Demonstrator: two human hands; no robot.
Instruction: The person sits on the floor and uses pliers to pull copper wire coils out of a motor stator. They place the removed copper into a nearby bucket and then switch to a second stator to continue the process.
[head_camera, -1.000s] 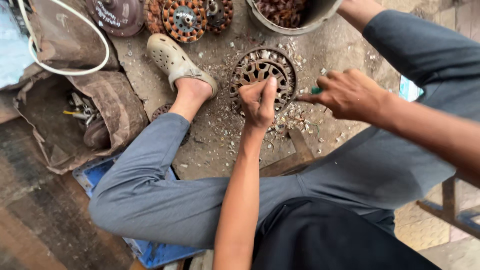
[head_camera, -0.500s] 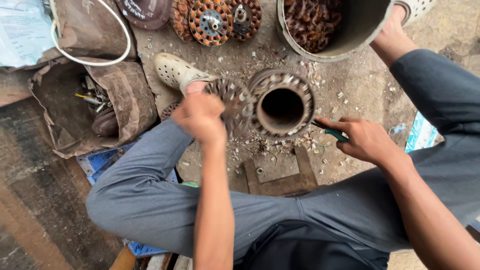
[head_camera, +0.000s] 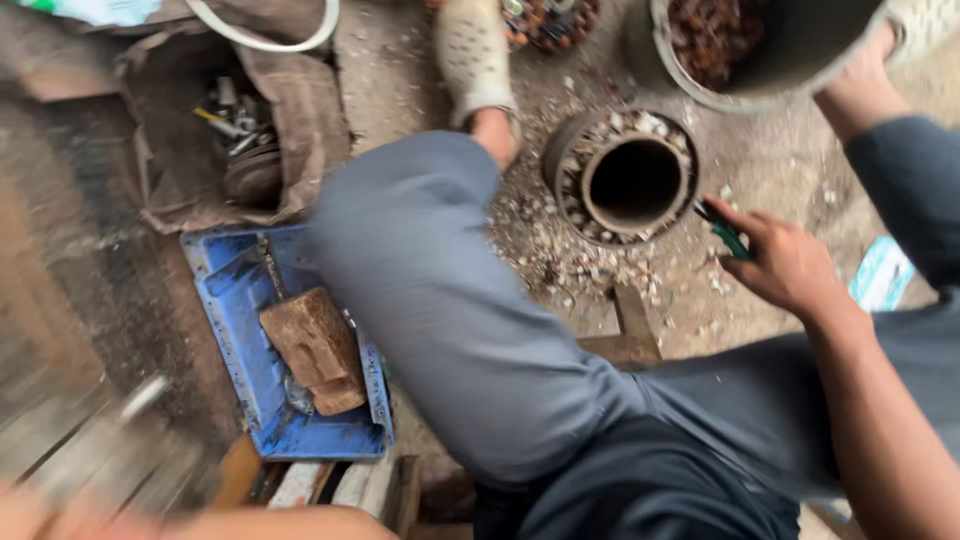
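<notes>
My right hand (head_camera: 785, 265) grips a green-handled tool (head_camera: 725, 235) whose tip rests at the right rim of a round rusty metal ring with a hollow middle (head_camera: 625, 175), lying on the dirt floor. My left hand (head_camera: 50, 515) is a blur at the bottom left corner, far from the ring and near wooden planks; a pale streak (head_camera: 145, 395) shows above it, and what the hand holds is unclear. My grey-trousered left leg (head_camera: 450, 300) crosses the middle, with the foot in a pale shoe (head_camera: 470, 60) beside the ring.
A blue tray (head_camera: 235, 300) holding a brown block (head_camera: 315, 350) lies at the left of my leg. Behind it sits a brown bag (head_camera: 300, 130) with metal tools. A grey bucket (head_camera: 800, 70) of rusty parts stands at top right. Chips litter the floor around the ring.
My left hand has left the ring and swung back to the lower left. The view has turned left and down. My right hand stays by the ring with the green tool.
</notes>
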